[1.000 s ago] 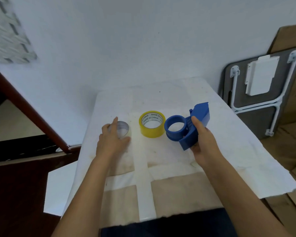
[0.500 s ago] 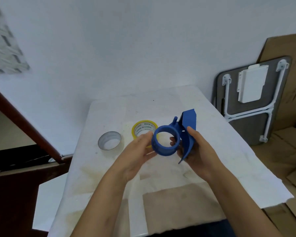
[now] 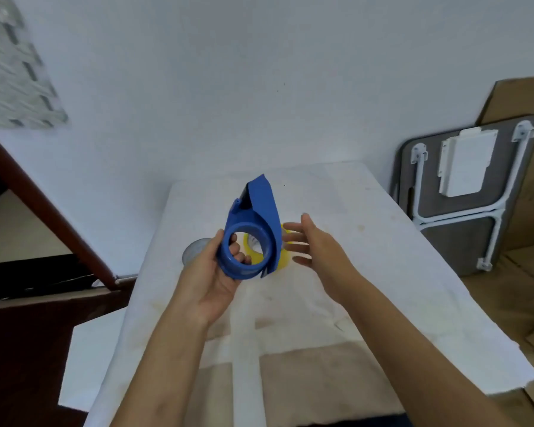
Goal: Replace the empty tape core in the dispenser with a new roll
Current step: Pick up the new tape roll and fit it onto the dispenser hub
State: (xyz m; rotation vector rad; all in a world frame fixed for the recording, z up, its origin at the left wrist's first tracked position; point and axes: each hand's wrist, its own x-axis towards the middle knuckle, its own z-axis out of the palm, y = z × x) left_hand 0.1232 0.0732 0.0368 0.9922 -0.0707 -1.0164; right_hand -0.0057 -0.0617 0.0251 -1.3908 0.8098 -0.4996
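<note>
My left hand holds the blue tape dispenser up above the table, fingers through its round hub, the cutter end pointing up. The hub has no roll on it. My right hand hovers just right of the dispenser, fingers spread, holding nothing. The new yellow tape roll lies flat on the table behind the dispenser, mostly hidden by it. The empty grey core stands on the table to the left, partly covered by my left hand.
The table has a stained white paper cover. A folded grey table with white legs leans on cardboard at the right. A dark wooden frame stands left of the table. The wall is close behind.
The dispenser passed from my right hand to my left and was raised and turned upright. My right hand let go and opened. The camera tilted up slightly.
</note>
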